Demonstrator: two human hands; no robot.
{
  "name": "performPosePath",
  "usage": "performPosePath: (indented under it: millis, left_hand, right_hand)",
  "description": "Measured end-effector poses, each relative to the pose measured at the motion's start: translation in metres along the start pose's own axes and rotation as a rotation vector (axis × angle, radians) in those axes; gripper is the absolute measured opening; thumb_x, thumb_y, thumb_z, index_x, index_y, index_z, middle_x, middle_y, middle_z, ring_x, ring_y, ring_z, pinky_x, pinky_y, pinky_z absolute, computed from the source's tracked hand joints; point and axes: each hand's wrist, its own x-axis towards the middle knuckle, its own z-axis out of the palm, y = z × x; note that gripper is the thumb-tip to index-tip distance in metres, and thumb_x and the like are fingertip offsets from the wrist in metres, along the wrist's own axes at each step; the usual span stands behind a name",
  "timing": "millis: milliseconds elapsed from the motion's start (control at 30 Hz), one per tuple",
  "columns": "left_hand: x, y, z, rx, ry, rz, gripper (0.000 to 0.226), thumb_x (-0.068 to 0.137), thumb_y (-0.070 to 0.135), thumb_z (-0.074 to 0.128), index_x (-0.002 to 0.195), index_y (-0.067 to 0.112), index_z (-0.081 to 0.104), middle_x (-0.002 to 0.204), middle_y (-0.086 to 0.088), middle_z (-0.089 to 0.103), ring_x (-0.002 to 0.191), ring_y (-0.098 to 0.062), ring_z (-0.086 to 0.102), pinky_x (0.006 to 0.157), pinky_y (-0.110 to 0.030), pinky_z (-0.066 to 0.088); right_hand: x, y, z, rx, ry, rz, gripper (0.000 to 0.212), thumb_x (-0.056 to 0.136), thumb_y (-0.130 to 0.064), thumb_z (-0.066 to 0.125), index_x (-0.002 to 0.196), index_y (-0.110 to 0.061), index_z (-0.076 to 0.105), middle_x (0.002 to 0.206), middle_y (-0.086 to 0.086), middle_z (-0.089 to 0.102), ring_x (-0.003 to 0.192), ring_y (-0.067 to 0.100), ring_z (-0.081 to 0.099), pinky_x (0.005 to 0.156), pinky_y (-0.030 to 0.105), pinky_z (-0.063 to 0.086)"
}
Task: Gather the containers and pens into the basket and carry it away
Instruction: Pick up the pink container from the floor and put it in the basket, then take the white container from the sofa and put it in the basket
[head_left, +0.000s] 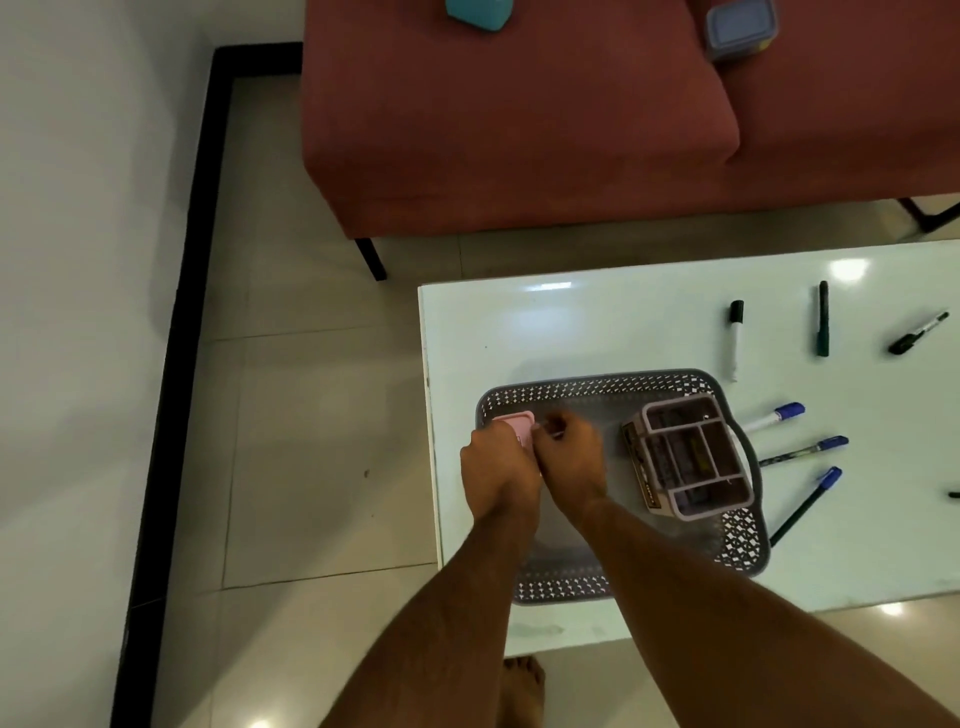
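Note:
A grey perforated basket (597, 387) sits on the pale glass table (649, 322). Inside it at the right stands a compartmented organiser (691, 457). At the basket's left end both hands close on a small pink container (515, 423): my left hand (496, 462) grips it from the left, my right hand (569, 449) from the right. Several pens lie on the table to the right: a white marker (733, 340), a dark pen (823, 319), a black marker (918, 332) and three blue-capped pens (774, 417), (805, 451), (805, 504).
A red sofa (519, 130) stands beyond the table, with a teal container (480, 13) and a blue-lidded container (740, 28) on its cushions. Tiled floor (311, 441) lies to the left, beside a white wall with black skirting. My bare foot (522, 691) is below the table's near edge.

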Motion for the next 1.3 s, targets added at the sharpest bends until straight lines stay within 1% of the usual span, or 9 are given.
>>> performPosePath:
  millis: [100,233,300,400,500,733,867,1067,1300]
  left_hand:
    - [0.0,0.005,-0.018,0.031,0.054,0.05,0.029,0.1,0.027,0.055,0.121,0.011,0.066,0.12,-0.01,0.071,0.108,-0.029,0.07,0.088,-0.035,0.056]
    - [0.016,0.004,-0.05,0.137,0.118,0.226,0.033,0.102,0.032,0.05,0.129,0.014,0.057,0.125,-0.007,0.068,0.109,-0.025,0.069,0.087,-0.032,0.056]
    - [0.034,0.001,-0.067,0.164,0.144,0.306,0.04,0.102,0.032,0.052,0.138,0.015,0.05,0.133,-0.007,0.063,0.115,-0.022,0.066,0.093,-0.031,0.054]
    - [0.068,-0.004,-0.091,0.277,0.178,0.409,0.054,0.102,0.032,0.053,0.15,0.014,0.038,0.149,-0.009,0.05,0.133,-0.025,0.053,0.11,-0.034,0.045]
    - [0.108,-0.011,-0.117,0.383,0.239,0.463,0.064,0.102,0.037,0.049,0.156,0.009,0.027,0.161,-0.015,0.035,0.146,-0.031,0.04,0.119,-0.042,0.036]
    - [0.191,-0.027,-0.207,0.443,0.185,0.556,0.077,0.101,0.033,0.053,0.161,0.004,0.014,0.168,-0.019,0.019,0.154,-0.034,0.026,0.125,-0.049,0.025]
    - [0.234,-0.019,-0.278,0.425,0.222,0.545,0.075,0.104,0.037,0.045,0.161,0.007,0.007,0.169,-0.017,0.014,0.155,-0.031,0.022,0.126,-0.048,0.023]
    - [0.283,0.036,-0.369,0.394,0.292,0.566,0.073,0.104,0.039,0.042,0.161,0.006,0.01,0.168,-0.015,0.02,0.154,-0.03,0.026,0.125,-0.047,0.026]
    - [0.343,0.119,-0.419,0.342,0.277,0.656,0.071,0.105,0.04,0.043,0.161,0.009,0.011,0.168,-0.012,0.018,0.155,-0.028,0.022,0.126,-0.046,0.023]
  right_hand:
    - [-0.003,-0.01,-0.009,-0.079,0.133,-0.124,0.008,0.088,-0.016,0.068,0.094,-0.012,0.07,0.092,0.005,0.07,0.087,0.025,0.066,0.072,0.037,0.053]
    - [-0.009,-0.037,-0.02,-0.303,0.253,-0.348,0.021,0.088,-0.016,0.072,0.107,-0.008,0.067,0.105,0.008,0.067,0.1,0.026,0.06,0.083,0.042,0.054]
    - [-0.004,-0.055,-0.021,-0.426,0.223,-0.386,0.037,0.089,-0.025,0.074,0.121,-0.009,0.065,0.121,0.011,0.066,0.114,0.028,0.059,0.093,0.045,0.056]
    - [0.009,-0.086,-0.016,-0.532,0.158,-0.365,0.057,0.092,-0.04,0.071,0.14,-0.014,0.057,0.146,0.012,0.055,0.136,0.033,0.05,0.108,0.048,0.049]
    - [0.029,-0.122,-0.001,-0.607,0.128,-0.353,0.068,0.095,-0.048,0.065,0.15,-0.015,0.046,0.158,0.014,0.044,0.145,0.036,0.043,0.115,0.049,0.041]
    - [0.075,-0.215,0.045,-0.66,0.172,-0.362,0.071,0.092,-0.047,0.067,0.148,-0.008,0.047,0.147,0.018,0.053,0.136,0.037,0.05,0.108,0.048,0.049]
    - [0.096,-0.286,0.055,-0.626,0.211,-0.357,0.073,0.092,-0.047,0.066,0.149,-0.007,0.044,0.142,0.015,0.055,0.13,0.033,0.052,0.107,0.045,0.05]
    - [0.135,-0.39,0.035,-0.548,0.239,-0.342,0.08,0.096,-0.052,0.06,0.158,-0.012,0.03,0.153,0.013,0.045,0.14,0.03,0.043,0.115,0.044,0.043]
    - [0.213,-0.467,0.014,-0.495,0.27,-0.261,0.081,0.099,-0.056,0.055,0.161,-0.017,0.021,0.161,0.012,0.035,0.146,0.029,0.037,0.117,0.042,0.04]
